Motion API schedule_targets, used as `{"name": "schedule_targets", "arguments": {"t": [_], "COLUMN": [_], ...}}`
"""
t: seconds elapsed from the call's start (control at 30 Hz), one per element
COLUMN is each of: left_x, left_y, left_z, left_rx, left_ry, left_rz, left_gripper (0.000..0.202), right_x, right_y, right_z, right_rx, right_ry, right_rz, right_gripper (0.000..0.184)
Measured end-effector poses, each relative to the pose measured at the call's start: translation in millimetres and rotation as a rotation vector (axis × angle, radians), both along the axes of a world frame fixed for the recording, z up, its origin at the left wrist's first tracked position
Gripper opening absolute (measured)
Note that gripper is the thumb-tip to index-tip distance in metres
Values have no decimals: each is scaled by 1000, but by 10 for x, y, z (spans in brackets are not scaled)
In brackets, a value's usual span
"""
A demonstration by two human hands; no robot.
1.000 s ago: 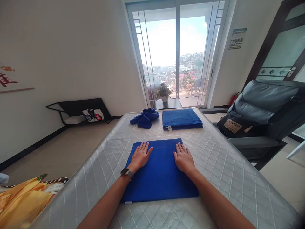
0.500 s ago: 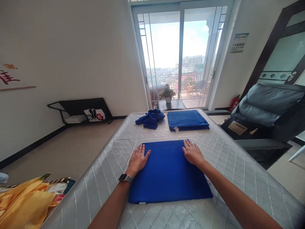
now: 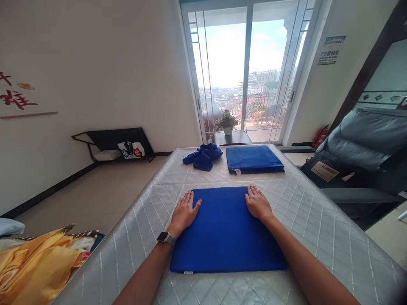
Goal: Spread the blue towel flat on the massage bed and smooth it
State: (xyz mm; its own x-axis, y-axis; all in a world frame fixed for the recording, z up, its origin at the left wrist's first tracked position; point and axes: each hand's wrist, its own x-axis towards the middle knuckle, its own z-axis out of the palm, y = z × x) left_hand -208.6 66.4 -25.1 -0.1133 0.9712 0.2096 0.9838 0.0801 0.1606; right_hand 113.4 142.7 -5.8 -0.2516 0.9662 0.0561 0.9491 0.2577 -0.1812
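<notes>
A blue cloth, folded into a flat rectangle, lies on a mattress with a quilted pattern. My left hand rests flat on its far left corner, fingers stretched out and thumb apart. On the far right corner my right hand lies flat too, fingers extended. A small white tag shows at the cloth's near left edge. Beyond it, a stack of folded blue cloths sits at the right, and a crumpled blue cloth lies to its left.
A dark armchair stands right of the mattress. Yellow fabric is heaped at the lower left. Past the far edge are a small table with a potted plant and a sliding glass door. A black rack stands by the wall.
The camera view has shifted slightly, so the room's background appears farther right. Both hands remain flat on the far corners of the cloth; my right forearm sits a little closer to its right side.
</notes>
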Motion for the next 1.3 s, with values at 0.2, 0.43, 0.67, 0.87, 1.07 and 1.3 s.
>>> {"name": "schedule_targets", "arguments": {"t": [0.2, 0.43, 0.67, 0.87, 1.07, 1.3], "left_x": [-7, 381, 1828, 1821, 798, 269], "left_y": [-2, 171, 449, 466, 316, 137], "left_z": [42, 298, 258, 179, 221, 209], "left_rx": [-74, -83, -27, -30, -93, -107], "left_ry": [86, 147, 52, 23, 44, 46], "left_rz": [11, 116, -341, -310, -68, 42], "left_gripper": [85, 94, 73, 78, 82, 87], "right_x": [-15, -20, 18, 19, 2, -38], "right_y": [-30, -37, -9, 11, -8, -25], "right_z": [33, 30, -27, -34, 17, 76], "right_rx": [1, 27, 45, 46, 6, 30], "right_ry": [33, 64, 38, 34, 44, -32], "right_rz": [-16, -9, 18, 9, -10, -15], "right_gripper": [64, 63, 62, 61, 63, 61]}}
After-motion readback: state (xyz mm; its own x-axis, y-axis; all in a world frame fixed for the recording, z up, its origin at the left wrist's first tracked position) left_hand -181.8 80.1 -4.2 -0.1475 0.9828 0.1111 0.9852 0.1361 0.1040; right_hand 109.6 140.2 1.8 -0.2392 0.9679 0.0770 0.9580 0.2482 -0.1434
